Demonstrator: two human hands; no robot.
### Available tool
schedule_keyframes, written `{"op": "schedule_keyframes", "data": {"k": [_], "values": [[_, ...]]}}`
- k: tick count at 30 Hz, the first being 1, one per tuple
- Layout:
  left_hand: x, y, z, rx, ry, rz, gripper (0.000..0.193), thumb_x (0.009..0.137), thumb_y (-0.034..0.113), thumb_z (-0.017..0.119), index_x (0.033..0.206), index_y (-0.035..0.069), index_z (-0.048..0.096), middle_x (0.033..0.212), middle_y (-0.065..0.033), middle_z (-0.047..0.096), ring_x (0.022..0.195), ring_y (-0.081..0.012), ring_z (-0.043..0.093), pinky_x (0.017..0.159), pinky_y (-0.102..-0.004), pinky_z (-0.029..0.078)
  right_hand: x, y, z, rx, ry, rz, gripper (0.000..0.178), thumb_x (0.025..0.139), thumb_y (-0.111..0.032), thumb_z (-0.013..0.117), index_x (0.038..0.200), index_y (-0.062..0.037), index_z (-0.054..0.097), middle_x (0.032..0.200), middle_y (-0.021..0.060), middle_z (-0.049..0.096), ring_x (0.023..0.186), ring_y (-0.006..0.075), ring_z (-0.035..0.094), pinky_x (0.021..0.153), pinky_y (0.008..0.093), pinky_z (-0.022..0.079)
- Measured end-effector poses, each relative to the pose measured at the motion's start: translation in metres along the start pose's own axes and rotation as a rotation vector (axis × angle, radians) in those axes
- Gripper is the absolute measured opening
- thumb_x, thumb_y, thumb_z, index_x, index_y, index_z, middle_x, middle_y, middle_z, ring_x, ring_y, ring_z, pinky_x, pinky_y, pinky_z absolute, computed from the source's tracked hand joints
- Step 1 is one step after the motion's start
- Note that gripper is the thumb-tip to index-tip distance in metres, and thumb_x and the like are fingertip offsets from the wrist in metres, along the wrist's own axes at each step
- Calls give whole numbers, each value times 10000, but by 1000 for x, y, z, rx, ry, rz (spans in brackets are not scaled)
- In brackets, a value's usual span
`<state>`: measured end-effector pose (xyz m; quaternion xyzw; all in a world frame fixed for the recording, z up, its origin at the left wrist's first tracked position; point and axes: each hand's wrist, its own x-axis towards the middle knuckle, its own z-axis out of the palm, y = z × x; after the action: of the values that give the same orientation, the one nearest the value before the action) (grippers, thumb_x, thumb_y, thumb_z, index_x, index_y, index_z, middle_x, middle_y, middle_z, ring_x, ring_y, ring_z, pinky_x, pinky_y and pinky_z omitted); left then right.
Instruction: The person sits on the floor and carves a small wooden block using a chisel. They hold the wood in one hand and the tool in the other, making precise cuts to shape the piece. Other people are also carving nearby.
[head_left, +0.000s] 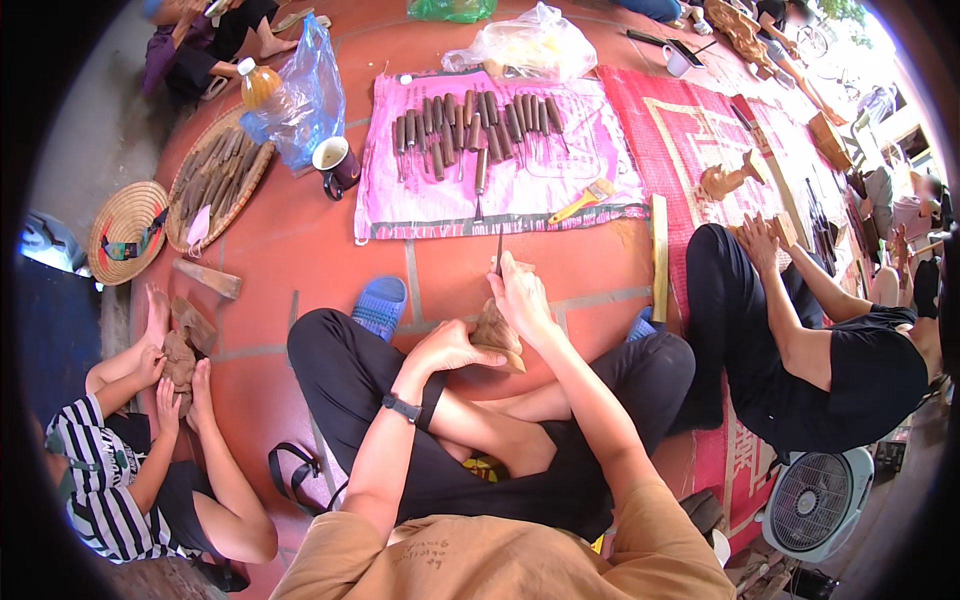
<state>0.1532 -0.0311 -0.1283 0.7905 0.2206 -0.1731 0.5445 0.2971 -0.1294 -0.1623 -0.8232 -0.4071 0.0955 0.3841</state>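
I sit cross-legged with a small piece of carved wood (492,330) in front of my shins. My left hand (447,348) is closed around the near left side of its pale base. Just above the wood, my right hand (522,300) is closed on a thin dark carving chisel (500,250), whose shaft sticks up past the fingers. The chisel's lower part is hidden by the hand, so I cannot tell whether it touches the wood. Beyond my hands, several wooden-handled chisels (480,170) lie in rows on a pink sheet (400,215), beside a yellow-handled brush (582,202).
At left stand a dark mug (336,165), a bottle (258,85) and a woven basket (180,235) of tools. A person in stripes (110,500) holds a wood piece; another in black (840,370) sits at right. A fan (815,505) stands behind that person.
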Motion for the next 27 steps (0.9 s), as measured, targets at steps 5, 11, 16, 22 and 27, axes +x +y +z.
{"op": "schedule_keyframes", "data": {"k": [5,11,16,22,27], "values": [[-3,0,-1,2,3,11,699,619,483,879,1045,-43,705,953,-178,729,897,-265,692,825,-372,504,-9,-9,-5,12,-166,16,185,900,-151,624,1041,-75,531,793,146,664,776,382,649,650,470,505],[-4,-2,2,-28,10,40,654,644,464,864,1083,4,709,987,-164,731,929,-262,690,845,-367,503,-4,6,2,320,14,129,129,938,-101,595,1041,-34,555,849,132,672,758,255,698,643,371,540],[0,1,1,70,-27,-99,701,590,505,857,1043,-11,716,993,-198,721,975,-293,688,868,-390,501,-13,16,-16,899,-144,381,187,966,-100,591,1128,-8,596,948,52,659,806,162,704,673,253,559],[4,-21,2,141,56,28,873,660,578,796,1255,-31,601,1166,-288,640,1139,-370,615,957,-428,471,-5,26,-31,1095,-138,401,178,960,-93,598,1113,-6,623,968,64,656,838,162,686,748,287,561],[3,-15,-20,-104,430,161,681,829,353,746,1373,13,519,1231,-212,626,1143,-314,615,976,-387,477,0,19,-48,873,-34,239,152,969,-77,568,1058,-3,666,939,60,667,807,128,648,709,285,528]]}}
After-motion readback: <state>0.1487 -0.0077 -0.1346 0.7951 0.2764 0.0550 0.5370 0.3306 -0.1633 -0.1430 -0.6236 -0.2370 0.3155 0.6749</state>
